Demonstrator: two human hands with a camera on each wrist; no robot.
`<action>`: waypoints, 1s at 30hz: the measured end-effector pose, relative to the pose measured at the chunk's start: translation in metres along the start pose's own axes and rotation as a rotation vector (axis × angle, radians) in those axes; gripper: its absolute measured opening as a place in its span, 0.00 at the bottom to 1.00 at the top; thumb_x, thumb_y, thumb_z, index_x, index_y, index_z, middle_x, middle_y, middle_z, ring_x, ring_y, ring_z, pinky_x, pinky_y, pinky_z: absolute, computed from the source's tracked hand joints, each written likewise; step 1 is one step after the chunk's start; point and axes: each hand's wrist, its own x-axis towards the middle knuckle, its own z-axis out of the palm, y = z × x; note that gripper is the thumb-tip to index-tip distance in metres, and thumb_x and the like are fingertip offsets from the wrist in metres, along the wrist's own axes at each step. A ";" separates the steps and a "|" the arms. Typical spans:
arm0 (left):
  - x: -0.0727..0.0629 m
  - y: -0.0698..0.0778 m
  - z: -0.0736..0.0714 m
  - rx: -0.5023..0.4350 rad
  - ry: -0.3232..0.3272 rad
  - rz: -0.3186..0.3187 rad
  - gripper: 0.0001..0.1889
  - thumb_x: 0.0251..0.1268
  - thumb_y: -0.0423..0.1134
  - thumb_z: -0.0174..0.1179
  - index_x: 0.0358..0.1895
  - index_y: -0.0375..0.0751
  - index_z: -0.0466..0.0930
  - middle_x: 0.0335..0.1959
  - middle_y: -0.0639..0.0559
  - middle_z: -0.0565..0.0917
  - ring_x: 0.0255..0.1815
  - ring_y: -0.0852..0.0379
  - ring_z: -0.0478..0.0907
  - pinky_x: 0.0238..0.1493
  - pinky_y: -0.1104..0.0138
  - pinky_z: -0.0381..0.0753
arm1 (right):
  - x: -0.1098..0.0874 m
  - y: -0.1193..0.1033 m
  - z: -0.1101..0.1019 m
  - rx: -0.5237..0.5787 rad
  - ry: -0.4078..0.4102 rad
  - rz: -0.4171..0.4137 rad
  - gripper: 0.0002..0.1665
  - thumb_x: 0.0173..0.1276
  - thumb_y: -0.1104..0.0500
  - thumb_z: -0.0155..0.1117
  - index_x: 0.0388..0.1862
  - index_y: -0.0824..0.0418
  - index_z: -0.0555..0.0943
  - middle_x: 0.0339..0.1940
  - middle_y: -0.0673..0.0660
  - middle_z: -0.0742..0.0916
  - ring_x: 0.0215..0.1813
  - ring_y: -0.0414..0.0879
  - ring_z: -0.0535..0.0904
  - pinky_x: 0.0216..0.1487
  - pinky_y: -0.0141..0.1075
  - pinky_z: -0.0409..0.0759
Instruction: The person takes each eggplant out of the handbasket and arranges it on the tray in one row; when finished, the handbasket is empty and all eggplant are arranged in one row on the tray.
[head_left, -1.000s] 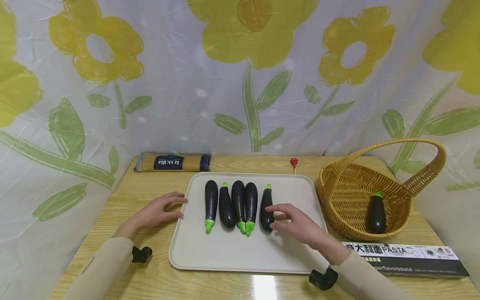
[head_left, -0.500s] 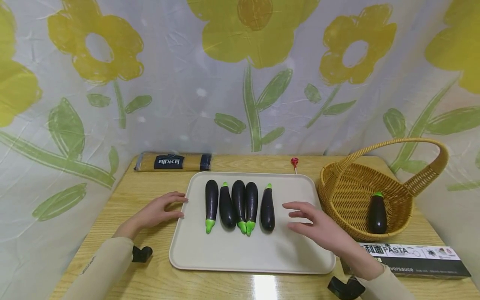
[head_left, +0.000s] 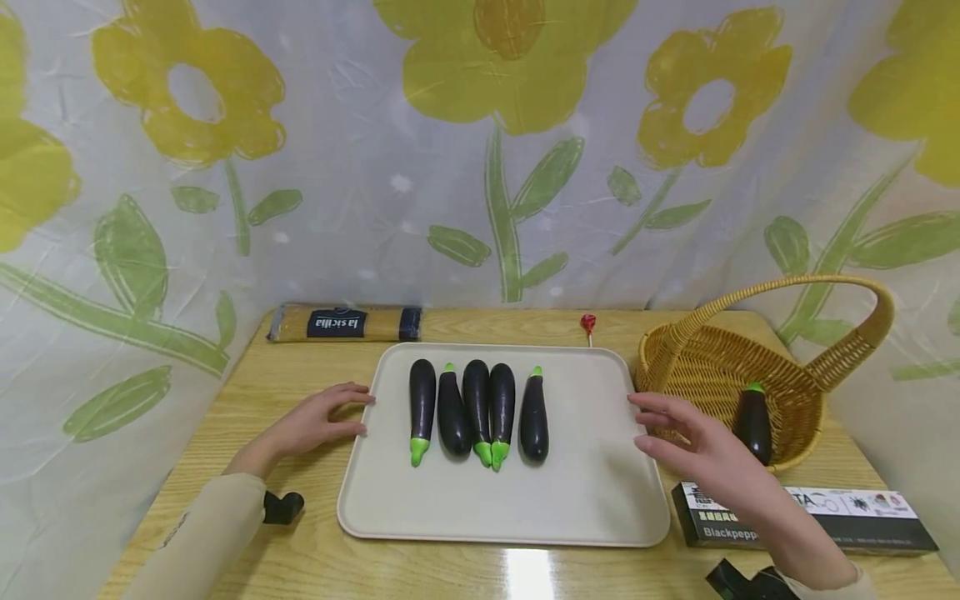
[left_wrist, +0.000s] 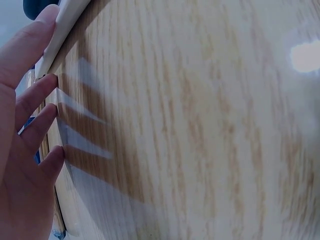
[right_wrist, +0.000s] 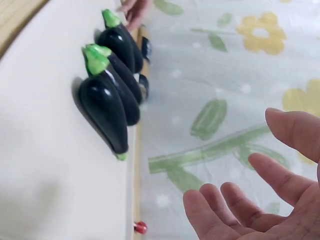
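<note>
Several dark purple eggplants with green stems lie side by side on a cream tray (head_left: 495, 517). The rightmost eggplant (head_left: 534, 421) sits slightly apart, its stem pointing to the back; the leftmost eggplant (head_left: 422, 404) points its stem to the front. My left hand (head_left: 315, 421) rests at the tray's left edge, fingers relaxed, holding nothing; the left wrist view shows its spread fingers (left_wrist: 37, 125) over the wooden table. My right hand (head_left: 697, 442) hovers past the tray's right edge, in front of the basket, with fingers apart and nothing in them, as the right wrist view (right_wrist: 250, 200) confirms.
A wicker basket (head_left: 663, 433) with a tall handle stands at the right, one eggplant (head_left: 752, 423) inside. Before it lies a black-and-white pasta box (head_left: 877, 525). A spaghetti pack (head_left: 341, 323) and a red lollipop (head_left: 588, 323) lie along the back of the table.
My right hand has left the rightmost eggplant and moved right across the tray toward the basket. That eggplant stays on the tray. My left hand has not moved.
</note>
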 end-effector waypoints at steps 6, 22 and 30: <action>-0.002 0.001 0.001 -0.008 0.000 -0.002 0.25 0.65 0.50 0.65 0.62 0.43 0.78 0.68 0.36 0.69 0.71 0.32 0.59 0.69 0.38 0.57 | -0.004 0.003 -0.020 -0.083 0.069 -0.002 0.29 0.73 0.51 0.61 0.70 0.54 0.70 0.63 0.59 0.79 0.62 0.49 0.75 0.50 0.29 0.78; -0.002 -0.001 -0.001 -0.006 0.006 0.005 0.25 0.64 0.49 0.65 0.61 0.42 0.78 0.68 0.36 0.70 0.70 0.32 0.61 0.69 0.39 0.58 | 0.031 0.058 -0.112 -0.285 0.154 0.197 0.43 0.76 0.40 0.51 0.75 0.69 0.57 0.67 0.77 0.69 0.61 0.72 0.71 0.51 0.54 0.76; -0.003 0.001 0.001 -0.002 0.003 -0.004 0.25 0.64 0.49 0.65 0.61 0.42 0.78 0.68 0.36 0.70 0.71 0.32 0.60 0.69 0.38 0.57 | 0.043 0.087 -0.131 -0.273 0.116 0.309 0.49 0.75 0.35 0.46 0.77 0.71 0.52 0.67 0.82 0.64 0.59 0.73 0.70 0.48 0.57 0.77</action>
